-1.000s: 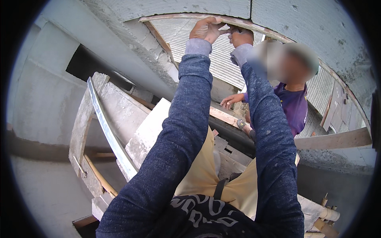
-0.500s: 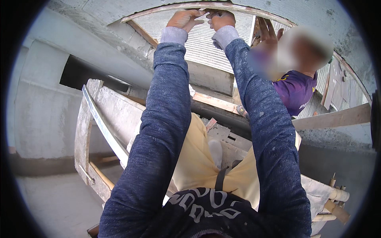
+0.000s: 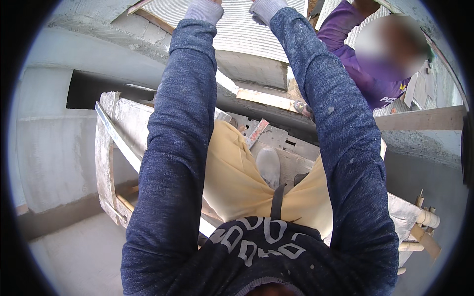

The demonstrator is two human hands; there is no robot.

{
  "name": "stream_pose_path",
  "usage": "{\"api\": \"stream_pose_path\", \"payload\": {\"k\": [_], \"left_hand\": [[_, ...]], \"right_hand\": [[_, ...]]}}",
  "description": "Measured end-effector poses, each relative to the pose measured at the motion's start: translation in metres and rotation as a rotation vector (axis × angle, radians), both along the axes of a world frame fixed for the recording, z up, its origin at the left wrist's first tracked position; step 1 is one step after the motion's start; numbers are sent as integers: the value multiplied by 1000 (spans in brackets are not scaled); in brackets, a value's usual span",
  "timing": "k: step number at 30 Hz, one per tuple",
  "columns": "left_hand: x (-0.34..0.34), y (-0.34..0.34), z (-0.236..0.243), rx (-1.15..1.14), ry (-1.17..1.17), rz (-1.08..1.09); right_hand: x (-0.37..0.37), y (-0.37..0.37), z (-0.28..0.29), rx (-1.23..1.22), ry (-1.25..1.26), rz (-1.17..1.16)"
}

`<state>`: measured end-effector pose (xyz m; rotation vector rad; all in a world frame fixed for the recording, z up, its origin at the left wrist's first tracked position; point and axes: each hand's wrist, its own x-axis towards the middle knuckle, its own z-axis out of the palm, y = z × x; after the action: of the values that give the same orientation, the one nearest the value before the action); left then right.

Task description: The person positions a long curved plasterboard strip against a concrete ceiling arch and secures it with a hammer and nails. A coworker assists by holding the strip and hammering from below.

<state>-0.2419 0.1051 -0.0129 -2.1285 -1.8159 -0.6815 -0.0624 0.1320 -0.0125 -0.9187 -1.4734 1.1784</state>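
My arms in speckled blue sleeves reach up to the top edge. Only a sliver of my left hand point(image 3: 216, 1) shows beyond its grey cuff; its fingers are cut off. My right hand lies out of frame above the other cuff point(image 3: 266, 10). Behind them is white corrugated sheeting point(image 3: 237, 34), bordered at left by a wooden strip point(image 3: 155, 22). To my right a co-worker in a purple shirt point(image 3: 340, 37) has a hand point(image 3: 365, 7) raised at the upper edge, partly cropped.
My pale shoe point(image 3: 268, 165) stands on a dusty plank platform point(image 3: 301, 158). A long white strip point(image 3: 118, 138) leans along boards at left. A timber point(image 3: 419, 118) crosses at right, above bamboo poles point(image 3: 429, 217). Grey plastered walls point(image 3: 44, 148) and a dark opening point(image 3: 98, 89) lie at left.
My raised hands have moved out through the top edge as the view tilted down, showing more platform and my shoe. The co-worker has raised an arm.
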Motion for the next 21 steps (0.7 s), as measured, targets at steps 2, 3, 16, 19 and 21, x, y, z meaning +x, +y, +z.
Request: {"api": "stream_pose_path", "payload": {"k": [2, 3, 16, 19, 21], "left_hand": [[8, 5, 5, 20, -85, -13], [13, 7, 6, 26, -134, -25], [36, 4, 14, 151, -808, -153], [40, 8, 12, 176, -1008, -202], [49, 14, 18, 190, -1095, -245]], "right_hand": [[11, -8, 13, -127, 70, 22], [14, -11, 16, -136, 123, 8], [40, -143, -162, 81, -673, 443], [54, -228, -182, 262, -1204, 977], [52, -269, -237, 307, -1279, 1129]]}}
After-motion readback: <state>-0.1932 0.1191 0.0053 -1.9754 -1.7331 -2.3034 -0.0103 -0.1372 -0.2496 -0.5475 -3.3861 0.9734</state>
